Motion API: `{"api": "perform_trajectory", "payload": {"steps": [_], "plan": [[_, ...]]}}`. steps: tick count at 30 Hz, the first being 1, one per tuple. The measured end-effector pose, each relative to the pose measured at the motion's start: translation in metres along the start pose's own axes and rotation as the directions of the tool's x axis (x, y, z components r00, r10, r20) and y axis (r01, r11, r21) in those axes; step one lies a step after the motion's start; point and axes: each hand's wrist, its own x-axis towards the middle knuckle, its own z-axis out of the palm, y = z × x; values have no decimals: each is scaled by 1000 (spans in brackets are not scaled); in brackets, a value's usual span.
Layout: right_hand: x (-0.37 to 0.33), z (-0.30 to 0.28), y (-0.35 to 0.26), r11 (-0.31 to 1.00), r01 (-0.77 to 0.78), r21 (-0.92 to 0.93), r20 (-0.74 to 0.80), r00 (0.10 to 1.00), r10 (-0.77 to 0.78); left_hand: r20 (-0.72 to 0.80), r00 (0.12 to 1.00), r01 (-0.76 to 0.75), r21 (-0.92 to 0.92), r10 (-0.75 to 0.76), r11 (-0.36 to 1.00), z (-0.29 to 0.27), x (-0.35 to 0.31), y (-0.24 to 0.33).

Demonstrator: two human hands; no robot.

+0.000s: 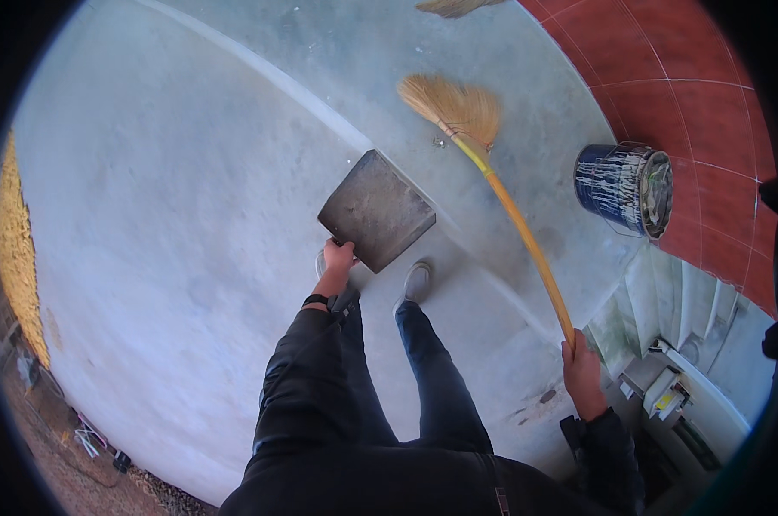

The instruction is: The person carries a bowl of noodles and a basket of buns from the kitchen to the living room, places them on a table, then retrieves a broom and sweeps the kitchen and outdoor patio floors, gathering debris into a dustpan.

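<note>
My left hand point(339, 256) is closed on the near edge of a flat, dark grey dustpan point(378, 209), held low in front of my shoes. To the right, my right hand point(581, 365) grips the end of a long wooden handle. It belongs to a straw broom point(458, 107), whose bristles fan out on the concrete floor ahead. A small bit of debris point(439, 143) lies beside the bristles, where they join the yellow neck. The dustpan and the broom head are apart.
A paint-streaked dark blue bucket point(612, 182) stands at the right, by the red tiles point(655, 95). Nearer on the right are pale steps point(655, 297). A pale raised strip point(277, 77) crosses the concrete floor point(165, 224). Yellow sand point(19, 258) and dirt border the left.
</note>
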Motion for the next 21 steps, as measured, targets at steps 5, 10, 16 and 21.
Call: {"api": "perform_trajectory", "payload": {"steps": [5,10,16,21], "plan": [[-51,-15,-14,998,-46,33,175,984,39,4,999,35,-64,-35,997,-3,-10,1],[-102,-24,-9,981,-6,195,259,965,-45,3,1000,19,-132,-19,991,2,-9,-5],[-140,-41,13,950,-49,309,246,969,-30,3,1000,16,-151,-16,988,4,-16,-6],[-110,-33,5,930,-120,349,181,982,59,13,1000,19,-154,-17,988,8,-11,-5]]}}
